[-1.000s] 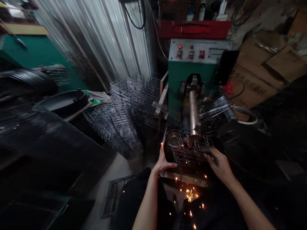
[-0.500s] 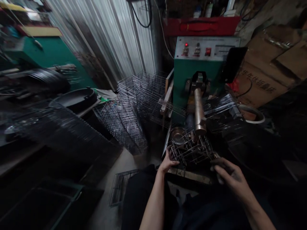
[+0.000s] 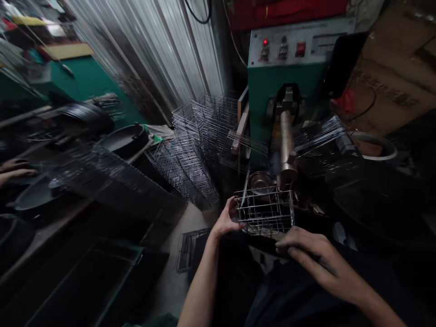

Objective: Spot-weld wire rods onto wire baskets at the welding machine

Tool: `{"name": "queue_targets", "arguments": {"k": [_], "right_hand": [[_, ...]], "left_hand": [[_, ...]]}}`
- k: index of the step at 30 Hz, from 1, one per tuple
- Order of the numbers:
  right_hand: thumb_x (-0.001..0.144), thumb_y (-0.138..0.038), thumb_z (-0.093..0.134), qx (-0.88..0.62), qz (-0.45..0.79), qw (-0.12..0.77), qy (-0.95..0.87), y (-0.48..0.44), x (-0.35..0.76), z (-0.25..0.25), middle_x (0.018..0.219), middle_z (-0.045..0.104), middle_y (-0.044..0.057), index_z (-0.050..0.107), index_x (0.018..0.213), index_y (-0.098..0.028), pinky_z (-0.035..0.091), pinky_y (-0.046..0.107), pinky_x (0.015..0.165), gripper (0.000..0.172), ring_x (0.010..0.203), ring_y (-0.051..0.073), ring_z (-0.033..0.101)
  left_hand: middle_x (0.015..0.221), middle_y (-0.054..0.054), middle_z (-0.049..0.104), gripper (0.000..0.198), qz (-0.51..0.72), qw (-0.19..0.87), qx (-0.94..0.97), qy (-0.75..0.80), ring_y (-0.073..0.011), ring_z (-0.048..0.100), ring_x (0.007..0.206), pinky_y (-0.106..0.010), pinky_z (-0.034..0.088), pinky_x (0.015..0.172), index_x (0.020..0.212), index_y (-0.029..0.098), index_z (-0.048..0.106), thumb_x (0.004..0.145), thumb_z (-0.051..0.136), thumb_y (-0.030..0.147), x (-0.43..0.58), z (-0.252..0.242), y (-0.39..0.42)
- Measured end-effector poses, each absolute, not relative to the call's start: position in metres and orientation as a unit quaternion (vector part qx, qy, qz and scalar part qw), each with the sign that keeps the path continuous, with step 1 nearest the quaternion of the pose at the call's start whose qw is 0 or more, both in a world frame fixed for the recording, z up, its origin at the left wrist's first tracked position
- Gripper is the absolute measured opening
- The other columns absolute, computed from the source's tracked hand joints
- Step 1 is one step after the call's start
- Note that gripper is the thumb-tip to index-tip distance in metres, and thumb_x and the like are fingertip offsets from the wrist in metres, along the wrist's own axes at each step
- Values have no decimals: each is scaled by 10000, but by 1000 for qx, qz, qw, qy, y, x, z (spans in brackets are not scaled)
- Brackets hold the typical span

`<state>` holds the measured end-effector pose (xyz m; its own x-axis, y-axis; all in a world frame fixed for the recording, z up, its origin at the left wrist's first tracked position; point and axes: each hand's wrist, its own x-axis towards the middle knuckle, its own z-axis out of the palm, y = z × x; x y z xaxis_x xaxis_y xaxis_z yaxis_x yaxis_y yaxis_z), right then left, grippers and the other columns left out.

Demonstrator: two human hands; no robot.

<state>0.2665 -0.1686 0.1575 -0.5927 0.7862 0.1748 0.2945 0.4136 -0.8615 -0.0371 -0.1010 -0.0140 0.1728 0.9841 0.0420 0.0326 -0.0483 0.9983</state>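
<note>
A small wire basket (image 3: 265, 210) of thin metal rods is under the rounded metal arm (image 3: 288, 145) of a green machine (image 3: 262, 109). Its upper rim is close to the arm's lower tip; contact cannot be made out. My left hand (image 3: 226, 220) grips the basket's left side, thumb low and fingers above. My right hand (image 3: 308, 252) is closed by the lower right corner, thumb and fingers pressed together; whatever they pinch is hidden. A round metal dish (image 3: 260, 180) is behind the basket.
Stacked wire panels (image 3: 190, 154) stand left of the machine. Bundled wire rods (image 3: 320, 136) and a white-rimmed bucket (image 3: 378, 141) are on the right. A wire frame (image 3: 187, 250) lies on the floor. Another person's hands (image 3: 15, 171) show at far left.
The basket has turned so its grid faces me more squarely. My right hand has moved left and slightly down along it. The view has shifted, and another person's hands now show at left.
</note>
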Motion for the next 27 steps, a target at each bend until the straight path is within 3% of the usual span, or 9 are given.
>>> {"name": "queue_targets", "arguments": {"k": [7,13,18,24,27], "right_hand": [[1010,-248,527,-353,360,263,-823,-180,273,154,1098,715,13,665,1212,-335,538,386,991,259,1087,238,656],[1017,-241,520,-346,378,255,-820,-186,274,159,1096,712,4,660,1201,-350,578,325,879,256,1058,217,660],[1018,-241,536,-353,381,283,-806,-188,266,151,1063,712,7,661,1215,-339,556,324,900,253,1045,211,655],[1019,-209,515,-352,386,273,-808,-195,263,158,1074,692,33,646,1209,-308,547,350,896,251,1023,216,638],[1019,-168,492,-341,345,288,-825,-187,261,153,1080,690,43,618,1222,-271,501,394,970,260,1007,214,629]], "left_hand": [[1495,-137,406,1091,457,535,547,453,-326,536,1282,-507,447,1083,1437,291,325,522,919,304,-44,-13,-102],[1527,-153,380,1102,444,546,543,457,-324,552,1267,-511,453,1080,1470,284,313,544,910,308,-62,-9,-94],[1563,-143,332,1100,451,557,555,423,-342,506,1326,-490,447,1097,1472,289,317,536,893,235,-57,2,-81],[1433,-129,513,1083,412,584,579,391,-336,541,1291,-484,473,1070,1480,307,318,558,868,164,-50,29,-95],[1426,-140,528,1095,390,561,605,408,-349,546,1289,-502,436,1102,1468,267,342,519,883,186,-27,36,-102]]}}
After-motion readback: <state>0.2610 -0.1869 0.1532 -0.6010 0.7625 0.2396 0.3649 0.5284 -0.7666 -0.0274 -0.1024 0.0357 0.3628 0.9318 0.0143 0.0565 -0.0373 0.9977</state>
